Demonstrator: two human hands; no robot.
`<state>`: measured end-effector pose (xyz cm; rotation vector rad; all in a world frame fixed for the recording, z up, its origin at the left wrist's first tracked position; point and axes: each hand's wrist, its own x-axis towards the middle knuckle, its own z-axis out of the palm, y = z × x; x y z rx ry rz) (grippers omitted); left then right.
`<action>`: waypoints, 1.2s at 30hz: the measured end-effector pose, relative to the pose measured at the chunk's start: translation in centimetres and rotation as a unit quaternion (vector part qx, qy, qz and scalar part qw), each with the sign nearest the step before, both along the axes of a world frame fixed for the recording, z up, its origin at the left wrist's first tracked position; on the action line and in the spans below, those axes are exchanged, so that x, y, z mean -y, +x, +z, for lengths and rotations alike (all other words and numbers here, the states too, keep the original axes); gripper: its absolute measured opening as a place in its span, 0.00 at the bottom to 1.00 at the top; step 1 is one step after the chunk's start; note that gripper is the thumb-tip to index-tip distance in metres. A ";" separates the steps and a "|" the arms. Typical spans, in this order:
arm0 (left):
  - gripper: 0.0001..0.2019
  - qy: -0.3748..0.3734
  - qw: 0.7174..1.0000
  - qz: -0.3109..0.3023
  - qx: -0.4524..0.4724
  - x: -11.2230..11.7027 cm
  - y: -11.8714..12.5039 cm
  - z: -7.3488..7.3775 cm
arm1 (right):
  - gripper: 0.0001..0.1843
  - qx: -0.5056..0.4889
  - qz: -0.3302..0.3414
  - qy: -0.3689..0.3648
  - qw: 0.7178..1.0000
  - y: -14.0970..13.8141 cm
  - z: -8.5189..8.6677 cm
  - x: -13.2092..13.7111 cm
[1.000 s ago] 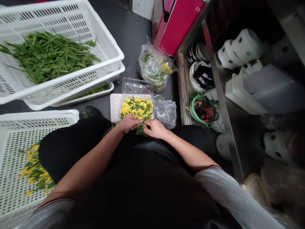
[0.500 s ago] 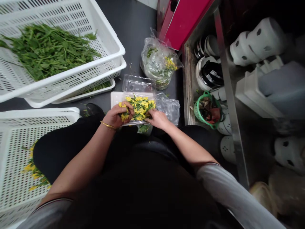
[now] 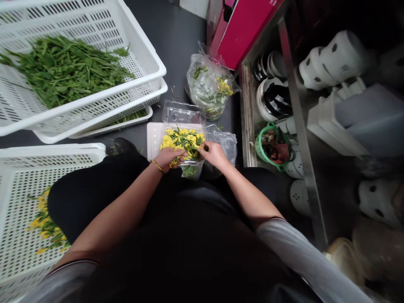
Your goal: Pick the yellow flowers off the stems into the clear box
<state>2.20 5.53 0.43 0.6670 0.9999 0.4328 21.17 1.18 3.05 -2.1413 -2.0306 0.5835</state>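
Note:
In the head view, a clear plastic box [image 3: 184, 114] with its lid tipped back lies before me, filled with yellow flowers [image 3: 186, 138] on green stems. At its near left side is my left hand [image 3: 170, 158], a gold bracelet on the wrist; the fingers are bent together around some yellow blooms, mostly hidden beneath them. My right hand [image 3: 213, 154] is at the right end of the box, fingers curled in a pinch against the flowers. What lies between those fingertips is too small to make out. A white perforated tray [image 3: 153, 141] shows under the box.
White crates [image 3: 139, 46], stacked at upper left, contain green leafy stems [image 3: 69, 69]. Another white crate [image 3: 19, 202] at left has yellow flowers. Plastic bags [image 3: 208, 84] lie beyond and right of the box. A metal shelf [image 3: 293, 92] with white pots and a green basket [image 3: 272, 146] stands right.
My left hand has moved from the upper left of the flowers down and right to the box's near edge. My right hand has shifted slightly, its fingers more curled.

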 end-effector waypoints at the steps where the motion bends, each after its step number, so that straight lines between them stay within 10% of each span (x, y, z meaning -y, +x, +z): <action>1: 0.11 -0.007 1.000 0.010 -0.006 0.4 0.3 -0.2 | 0.11 -0.019 0.000 0.024 1.000 -0.3 0.1 0.6; 11: 0.09 0.053 0.987 0.041 0.148 0.2 -0.8 1.3 | 0.18 -0.119 0.116 -0.008 0.986 -0.1 2.3 3.5; 16: 0.08 0.028 0.955 0.058 0.289 -0.4 -2.3 2.5 | 0.14 -0.155 0.005 0.007 0.988 2.3 2.4 2.2; 26: 0.06 0.002 0.965 0.184 0.187 -1.3 -2.3 1.4 | 0.16 0.112 0.096 -0.133 0.980 -2.9 -4.3 -2.1; 36: 0.07 0.005 0.978 0.149 0.143 -1.3 -1.5 1.2 | 0.13 0.112 0.029 -0.094 0.989 -0.2 -2.3 -1.8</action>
